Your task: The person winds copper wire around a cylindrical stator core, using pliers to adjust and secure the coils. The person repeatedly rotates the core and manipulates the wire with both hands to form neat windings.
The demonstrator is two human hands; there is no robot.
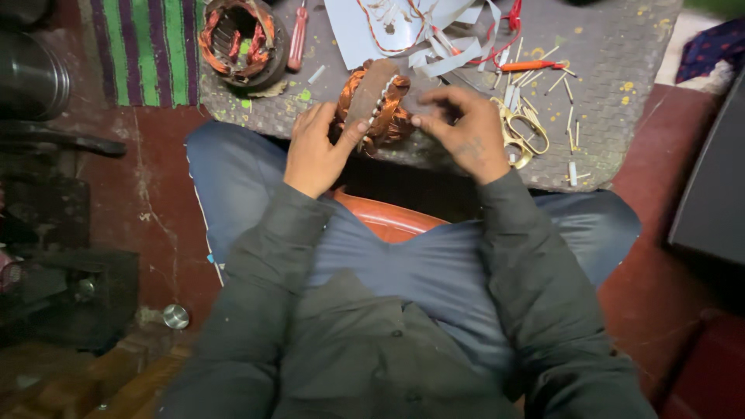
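Left hand (314, 151) and right hand (466, 132), fingers curled, grip a copper-wound stator (372, 109) between them at the near edge of a grey mat (621, 62); brass scissors (518, 133) lie just beside the right hand; a second stator (242, 40) and red screwdriver (298, 37) sit farther back; paper strips (434, 39) and sticks crowd the mat; red floor (147, 194) at left.

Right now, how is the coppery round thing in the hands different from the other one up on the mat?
The held copper coil sits between the left hand and right hand, tilted on edge with white strips along it. The other coil lies flat, untouched, its hollow centre facing up, inside a dark ring. Both show orange-copper windings.
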